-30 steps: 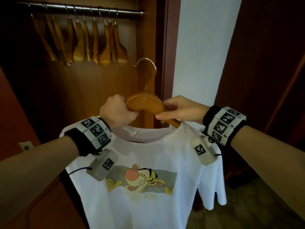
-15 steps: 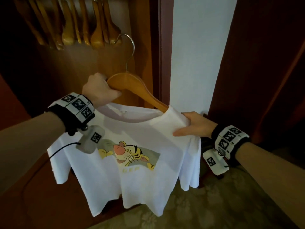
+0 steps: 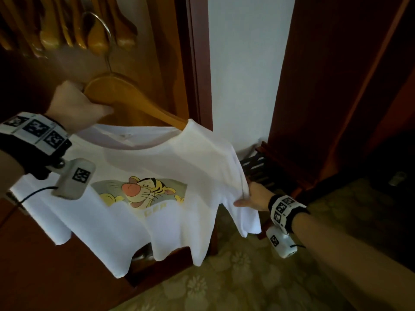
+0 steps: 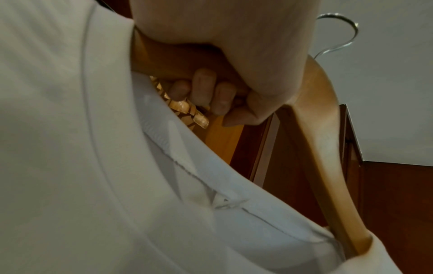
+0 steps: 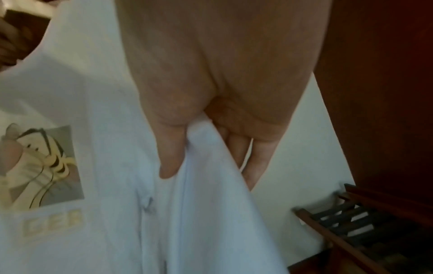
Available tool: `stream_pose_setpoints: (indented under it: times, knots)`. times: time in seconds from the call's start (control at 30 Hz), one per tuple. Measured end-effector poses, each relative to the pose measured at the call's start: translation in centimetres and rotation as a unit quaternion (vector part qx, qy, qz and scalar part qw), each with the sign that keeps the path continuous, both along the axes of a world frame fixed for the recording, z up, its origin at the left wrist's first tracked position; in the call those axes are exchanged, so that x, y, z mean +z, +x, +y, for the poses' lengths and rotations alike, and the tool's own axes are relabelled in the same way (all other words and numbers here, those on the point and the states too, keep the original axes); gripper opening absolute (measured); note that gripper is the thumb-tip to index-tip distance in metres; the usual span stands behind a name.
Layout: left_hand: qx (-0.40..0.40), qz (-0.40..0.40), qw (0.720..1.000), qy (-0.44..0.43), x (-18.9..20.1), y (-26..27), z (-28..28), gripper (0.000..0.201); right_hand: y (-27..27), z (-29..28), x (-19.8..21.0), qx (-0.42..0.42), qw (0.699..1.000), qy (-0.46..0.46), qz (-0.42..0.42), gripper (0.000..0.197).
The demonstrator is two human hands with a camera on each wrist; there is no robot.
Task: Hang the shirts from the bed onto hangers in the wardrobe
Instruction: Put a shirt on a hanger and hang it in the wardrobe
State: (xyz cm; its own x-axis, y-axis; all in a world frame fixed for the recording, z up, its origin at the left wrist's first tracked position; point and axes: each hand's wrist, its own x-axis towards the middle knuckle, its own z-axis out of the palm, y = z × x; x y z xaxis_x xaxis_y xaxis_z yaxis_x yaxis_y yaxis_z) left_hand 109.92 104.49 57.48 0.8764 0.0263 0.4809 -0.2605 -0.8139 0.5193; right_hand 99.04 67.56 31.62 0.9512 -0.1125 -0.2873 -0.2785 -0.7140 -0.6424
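- Left hand (image 3: pixel 76 108) grips wooden hanger (image 3: pixel 134 97) carrying white shirt (image 3: pixel 157 176), before the wardrobe.
- Right hand (image 3: pixel 253 196) pinches its sleeve (image 5: pixel 206 166).
- Advised: tug the sleeve smooth, keep hanger level, then hook.

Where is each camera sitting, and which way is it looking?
Head: worn on the head, looking forward and down at the white T-shirt on a wooden hanger; both forearms, left hand and right hand show.
Left wrist: on the left wrist, looking along the left hand, which grips the hanger.
Right wrist: on the right wrist, looking along the right hand, which pinches the T-shirt's sleeve.
Shared: all three show the T-shirt; head and right wrist both show its tiger print.
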Motion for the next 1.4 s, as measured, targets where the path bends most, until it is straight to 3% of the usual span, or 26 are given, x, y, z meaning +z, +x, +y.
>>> stream_pose_setpoints:
  times: [0.1, 0.23, 0.4, 0.53, 0.63, 0.73, 0.87, 1.0, 1.1, 1.27, 1.4]
  knots:
    - [0.0, 0.002, 1.0, -0.013, 0.0, 0.7, 0.6, 0.029, -0.5, 0.2, -0.2, -0.026, 0.998, 0.053, -0.011, 0.059]
    - [0.021, 0.009, 0.999, -0.025, 0.2, 1.1, 0.8, 0.039, -1.6, -0.6, -2.4, -0.022, 0.997, -0.045, 0.065, 0.051]
    - [0.01, 0.016, 1.0, -0.023, 0.3, 0.8, 1.1, 0.031, -2.4, -2.9, -2.8, -0.041, 0.989, -0.1, 0.101, 0.058]
    - [0.008, 0.005, 1.0, -0.016, 0.0, 0.2, 0.8, 0.023, -2.6, -3.0, -2.3, -0.002, 0.984, -0.142, 0.109, 0.058]
    - [0.002, 0.02, 1.0, -0.023, -0.1, 0.2, 0.6, 0.019, -1.7, -1.2, 0.6, 0.028, 0.998, -0.032, 0.038, 0.1]
    - [-0.015, 0.039, 0.999, -0.034, -0.3, 0.2, 0.3, 0.022, -0.1, 1.1, 7.1, 0.002, 0.987, 0.075, -0.14, 0.13]
    - [-0.045, 0.05, 0.997, -0.036, -0.3, -0.5, -1.0, 0.019, 1.0, 6.1, 17.5, 0.054, 0.942, 0.01, -0.332, 0.106]
    - [-0.064, 0.071, 0.995, 0.001, -0.3, -0.8, -2.5, 0.022, 3.7, 12.3, 23.5, 0.128, 0.918, -0.084, -0.365, 0.092]
    - [-0.088, 0.066, 0.994, 0.017, -0.2, -1.1, -3.2, 0.021, 5.3, 15.5, 25.5, 0.11, 0.923, -0.068, -0.362, 0.075]
    - [-0.096, 0.055, 0.994, 0.01, 0.0, -1.8, -3.0, 0.022, 5.8, 17.2, 26.7, 0.088, 0.924, 0.006, -0.373, 0.021]
    - [-0.193, 0.032, 0.981, 0.004, 0.1, -1.8, -2.1, 0.022, 6.2, 16.7, 27.4, 0.084, 0.922, 0.006, -0.379, 0.015]
